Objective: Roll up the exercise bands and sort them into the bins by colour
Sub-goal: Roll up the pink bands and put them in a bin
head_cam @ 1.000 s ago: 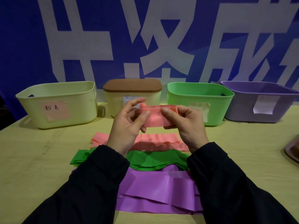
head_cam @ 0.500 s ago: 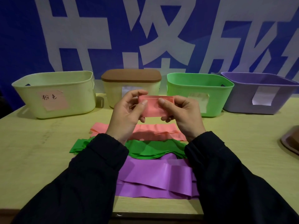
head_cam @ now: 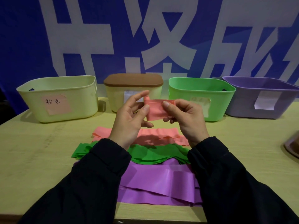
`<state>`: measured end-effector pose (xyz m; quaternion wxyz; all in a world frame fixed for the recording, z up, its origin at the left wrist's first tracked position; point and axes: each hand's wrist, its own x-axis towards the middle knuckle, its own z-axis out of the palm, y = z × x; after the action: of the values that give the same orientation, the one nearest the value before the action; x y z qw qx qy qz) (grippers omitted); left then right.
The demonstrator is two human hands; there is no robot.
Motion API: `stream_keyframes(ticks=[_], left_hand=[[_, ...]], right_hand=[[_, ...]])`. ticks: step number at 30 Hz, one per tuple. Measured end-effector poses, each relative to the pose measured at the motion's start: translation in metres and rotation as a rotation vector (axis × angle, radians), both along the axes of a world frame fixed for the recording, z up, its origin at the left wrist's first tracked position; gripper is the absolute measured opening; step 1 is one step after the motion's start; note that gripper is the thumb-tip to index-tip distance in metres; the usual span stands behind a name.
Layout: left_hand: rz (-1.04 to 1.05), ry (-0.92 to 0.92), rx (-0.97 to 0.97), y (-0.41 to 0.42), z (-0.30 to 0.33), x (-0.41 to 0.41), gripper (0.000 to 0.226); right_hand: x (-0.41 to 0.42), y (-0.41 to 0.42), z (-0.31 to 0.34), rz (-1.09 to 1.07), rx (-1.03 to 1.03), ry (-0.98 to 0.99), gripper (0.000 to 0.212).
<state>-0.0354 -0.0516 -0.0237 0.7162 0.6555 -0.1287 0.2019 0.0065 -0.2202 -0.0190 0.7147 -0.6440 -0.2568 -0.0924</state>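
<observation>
Both hands are up over the middle of the table (head_cam: 40,152), working one folded pink band (head_cam: 155,110) between them. The right hand (head_cam: 186,120) has it pinched, thumb on top near the upper edge and the other fingers curled in behind. The left hand (head_cam: 129,120) grips the band's other end with thumb against the front face; its index finger is sticking out straight, above the band. The band is held in the air, touching nothing else, roughly in front of the gap between the lidded bin and the green one.

Right below the hands, three flat piles lie in rows on the table: pink bands (head_cam: 161,135) farthest, green bands (head_cam: 150,153) overlapping in the middle, purple bands (head_cam: 155,183) closest to the edge. Dark sleeves cover parts of the green and purple ones.

Along the back there's a pale yellow bin (head_cam: 58,101) with a pink handwritten label, a cream bin with a brown lid (head_cam: 134,81), a green bin (head_cam: 202,89) and a purple bin (head_cam: 258,97) with a white label. A blue banner (head_cam: 24,38) with big white characters hangs behind them.
</observation>
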Motion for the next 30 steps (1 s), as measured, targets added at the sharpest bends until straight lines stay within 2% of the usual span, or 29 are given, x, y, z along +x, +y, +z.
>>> stream_keyframes(ticks=[4, 7, 12, 16, 20, 24, 27, 30], left_hand=[[-0.014, -0.025, -0.006, 0.0021, -0.0003, 0.0001, 0.026], [0.024, 0.002, -0.018, 0.0031, 0.0019, 0.0003, 0.029], [-0.009, 0.018, -0.012, 0.0018, 0.0003, 0.0001, 0.019], [-0.068, 0.015, -0.014, -0.0014, -0.0010, 0.0006, 0.030], [-0.100, 0.006, -0.043, 0.0005, 0.0001, -0.0011, 0.024], [-0.042, 0.011, -0.019, 0.0002, 0.0013, -0.0008, 0.039], [-0.039, 0.026, -0.031, -0.0010, 0.0003, -0.0005, 0.025], [-0.047, 0.016, -0.022, -0.0006, -0.0011, 0.0004, 0.022]], right_hand=[[0.0008, 0.0018, -0.0015, -0.003, -0.008, -0.004, 0.006], [0.0011, 0.0001, -0.0003, -0.011, 0.023, 0.004, 0.006], [0.0008, -0.0011, -0.0005, -0.030, 0.022, -0.010, 0.006], [0.0001, 0.0016, -0.0006, -0.021, 0.010, -0.016, 0.007], [-0.0017, 0.0045, -0.0016, 0.004, -0.009, -0.006, 0.008], [-0.0022, 0.0045, -0.0018, 0.019, -0.010, -0.009, 0.010], [-0.0032, 0.0048, -0.0014, 0.019, -0.011, -0.017, 0.012], [-0.0031, 0.0050, -0.0018, 0.017, -0.008, -0.021, 0.011]])
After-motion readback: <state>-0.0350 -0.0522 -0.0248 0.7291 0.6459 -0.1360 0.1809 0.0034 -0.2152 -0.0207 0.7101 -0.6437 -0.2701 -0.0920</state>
